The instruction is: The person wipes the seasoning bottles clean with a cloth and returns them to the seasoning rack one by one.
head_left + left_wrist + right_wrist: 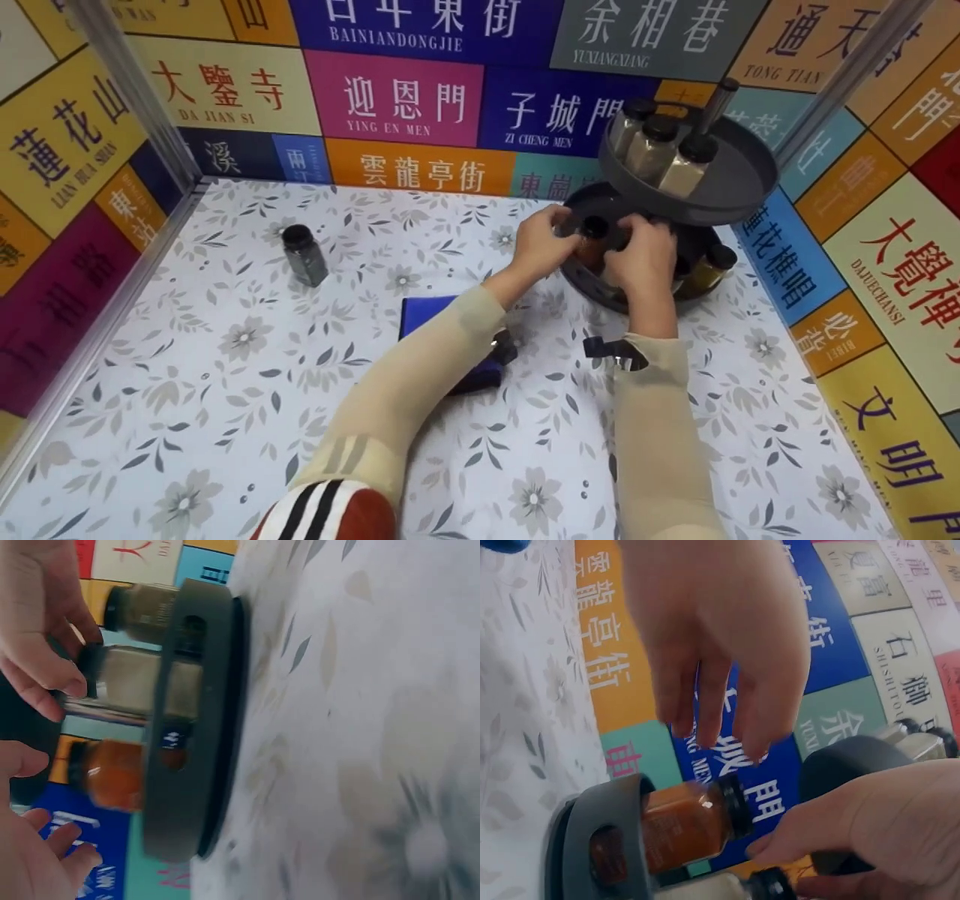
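Observation:
My right hand (646, 259) pinches the black lid of a spice jar with pale contents (131, 679) in the lower tray (592, 289) of a dark two-tier rack. The left hand (544, 240) hovers beside an orange-red spice jar (112, 774) in the same tray. Its fingers are spread and loosely bent, with a gap to that jar in the left wrist view. Another jar with a dark lid (709, 271) stands at the tray's right side. In the head view my right hand hides most of the pale jar.
The upper tray (750, 169) overhangs the lower one and carries several black-lidded jars (651, 146). A grey jar (304, 256) stands alone at the left of the flowered tabletop (247, 420). Under my left forearm lies a blue flat object (424, 315). Printed panels enclose the table.

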`<state>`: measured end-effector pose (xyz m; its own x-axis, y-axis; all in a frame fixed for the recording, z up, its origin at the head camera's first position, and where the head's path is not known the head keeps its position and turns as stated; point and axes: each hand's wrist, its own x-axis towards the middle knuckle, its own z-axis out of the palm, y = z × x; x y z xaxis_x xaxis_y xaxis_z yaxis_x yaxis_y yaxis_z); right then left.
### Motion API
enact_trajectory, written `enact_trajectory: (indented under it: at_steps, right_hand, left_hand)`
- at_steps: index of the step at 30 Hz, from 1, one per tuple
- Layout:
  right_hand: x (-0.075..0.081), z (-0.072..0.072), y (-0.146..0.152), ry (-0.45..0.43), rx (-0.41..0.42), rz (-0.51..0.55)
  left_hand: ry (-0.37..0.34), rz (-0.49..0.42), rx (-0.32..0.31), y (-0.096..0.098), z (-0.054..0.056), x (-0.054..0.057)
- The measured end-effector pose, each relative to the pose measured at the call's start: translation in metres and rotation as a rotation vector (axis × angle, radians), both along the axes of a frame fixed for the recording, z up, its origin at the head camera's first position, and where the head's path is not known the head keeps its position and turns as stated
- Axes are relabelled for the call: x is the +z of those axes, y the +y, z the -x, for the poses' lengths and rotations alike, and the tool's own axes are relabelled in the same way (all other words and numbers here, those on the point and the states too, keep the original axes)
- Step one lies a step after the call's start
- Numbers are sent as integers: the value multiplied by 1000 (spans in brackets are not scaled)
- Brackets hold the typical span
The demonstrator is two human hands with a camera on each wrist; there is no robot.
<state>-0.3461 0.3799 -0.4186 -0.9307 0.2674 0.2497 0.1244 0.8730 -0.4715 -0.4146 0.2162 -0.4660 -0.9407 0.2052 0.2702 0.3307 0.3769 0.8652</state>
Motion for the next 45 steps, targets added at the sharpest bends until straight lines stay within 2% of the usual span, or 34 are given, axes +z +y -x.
enact_trajectory:
  at_steps: [3,5,9,12,14,16,20,22,24,28,33,36,38,42,45]
  right_hand:
    - [2,1,-9,107,3,18]
    - [0,2,-16,140,11,14]
    - [-7,4,-27,140,46,-26]
    - [-11,5,-38,124,109,-28]
    - [-11,4,-48,93,184,-10]
    - [-14,4,-61,27,308,14]
    - [-26,0,-94,-215,571,34]
    - [-34,-3,-110,-325,649,2]
    - [-42,-6,-122,-392,684,-54]
    - [-51,-11,-132,-448,708,-134]
    - [-55,-8,-134,-448,755,-118]
    - [-55,-6,-136,-412,772,19]
    - [-55,-5,-138,-419,756,203]
    - [-54,-4,-141,-476,641,583]
    - [-51,-4,-144,-513,592,739]
  left_hand:
    - [2,-13,-6,-25,-9,9]
    - [-5,-14,-8,-41,-15,14]
    - [-29,-23,-13,-66,-25,18]
    - [-32,-76,-14,-80,-32,23]
    - [-23,-133,-27,-87,-36,29]
    - [-6,-185,-49,-91,-41,37]
    - [35,-252,-94,-97,-51,54]
    - [52,-274,-106,-101,-57,61]
    - [66,-290,-110,-105,-64,65]
    - [93,-278,-115,-113,-77,62]
    - [109,-192,-125,-126,-87,41]
    - [110,-173,-104,-137,-91,29]
    - [110,-170,-87,-146,-92,24]
    - [105,-157,-49,-161,-91,20]
    - [106,-150,-19,-176,-88,20]
